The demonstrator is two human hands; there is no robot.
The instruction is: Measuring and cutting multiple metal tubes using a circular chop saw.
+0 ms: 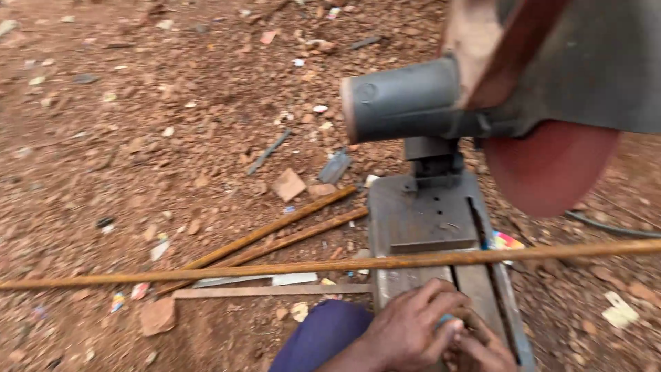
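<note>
Rusty rod (330, 265) lies loose across the chop-saw base (420, 220); both hands, left (410, 327) and right (482, 348), clutch something small, so it could roll under the red disc (547, 169).

Both hands sit low and close together, left hand (413, 327) curled over right hand (485, 348), fingers bent.

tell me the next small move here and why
Probably bring a hand up to steady the long rusty rod: it lies loose across the chop saw base under the raised red cutting disc, while both hands sit at the base's near edge.
</note>
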